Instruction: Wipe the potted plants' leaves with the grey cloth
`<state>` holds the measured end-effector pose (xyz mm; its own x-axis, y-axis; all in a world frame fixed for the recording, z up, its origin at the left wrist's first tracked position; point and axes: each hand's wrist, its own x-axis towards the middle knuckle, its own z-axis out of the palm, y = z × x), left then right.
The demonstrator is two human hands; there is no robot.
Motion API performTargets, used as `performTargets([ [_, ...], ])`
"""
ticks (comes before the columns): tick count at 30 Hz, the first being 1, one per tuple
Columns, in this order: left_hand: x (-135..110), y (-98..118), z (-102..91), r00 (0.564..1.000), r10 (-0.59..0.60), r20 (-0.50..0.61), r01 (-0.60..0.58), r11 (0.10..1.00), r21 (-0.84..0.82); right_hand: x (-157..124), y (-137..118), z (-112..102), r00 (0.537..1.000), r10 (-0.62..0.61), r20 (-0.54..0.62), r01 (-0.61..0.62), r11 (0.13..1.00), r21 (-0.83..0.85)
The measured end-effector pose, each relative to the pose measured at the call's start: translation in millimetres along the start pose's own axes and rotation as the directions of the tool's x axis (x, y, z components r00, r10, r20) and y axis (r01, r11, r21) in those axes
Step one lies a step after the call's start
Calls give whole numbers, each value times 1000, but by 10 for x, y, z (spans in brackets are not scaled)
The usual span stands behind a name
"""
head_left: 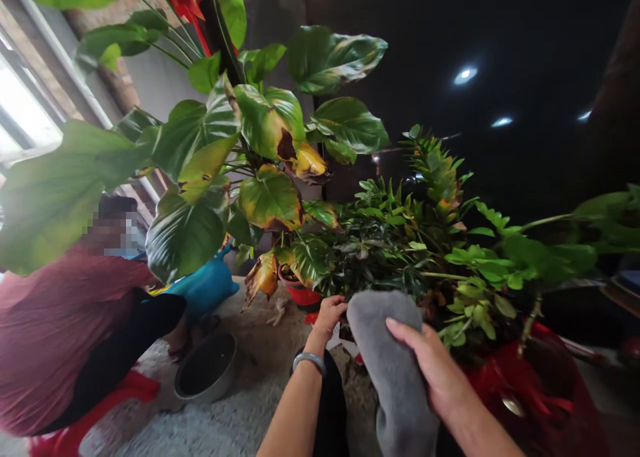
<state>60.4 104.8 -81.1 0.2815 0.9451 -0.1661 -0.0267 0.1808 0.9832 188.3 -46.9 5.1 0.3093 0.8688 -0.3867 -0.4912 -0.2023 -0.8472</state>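
Observation:
My right hand (434,367) grips a soft grey cloth (387,357), thumb on top; the cloth hangs down over my knees and its lower end leaves the picture. Just left of the cloth, my left hand (331,310), with a pale bangle on its wrist, reaches to the base of the leafy plants. Its fingers are curled, their tips partly hidden by the cloth's edge, and I cannot make out what lies in them. Beyond it are a low dark-green plant (360,247) and a red pot (303,297) under a tall large-leaved plant (273,197) with yellow and brown patches.
At left, a person in a reddish shirt (55,317) sits on a red stool (93,410). A grey basin (207,367) stands on the rough floor between us, with a blue object (207,284) behind it. Red plastic wrapping (540,384) surrounds a plant at right. A dark glossy wall (530,64) rises behind.

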Motion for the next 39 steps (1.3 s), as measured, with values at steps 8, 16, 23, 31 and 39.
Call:
performTargets([
  [8,-45,41,5,1000,6,-27,-6,1000,-4,436,-251,32,997,54,-50,-45,985,166],
  [16,50,-47,-25,1000,-7,-4,7,1000,-2,48,330,-161,1000,-2,2,2,993,-119],
  [23,-8,3,1,1000,-5,-20,5,1000,-19,403,-414,-38,984,-145,-107,148,989,25],
  [31,44,-39,-35,1000,-19,-14,19,1000,-6,132,439,-191,980,159,-119,-165,985,-45],
  [39,-42,36,4,1000,-1,-7,1,999,33,174,-607,61,997,-64,-34,70,970,233],
])
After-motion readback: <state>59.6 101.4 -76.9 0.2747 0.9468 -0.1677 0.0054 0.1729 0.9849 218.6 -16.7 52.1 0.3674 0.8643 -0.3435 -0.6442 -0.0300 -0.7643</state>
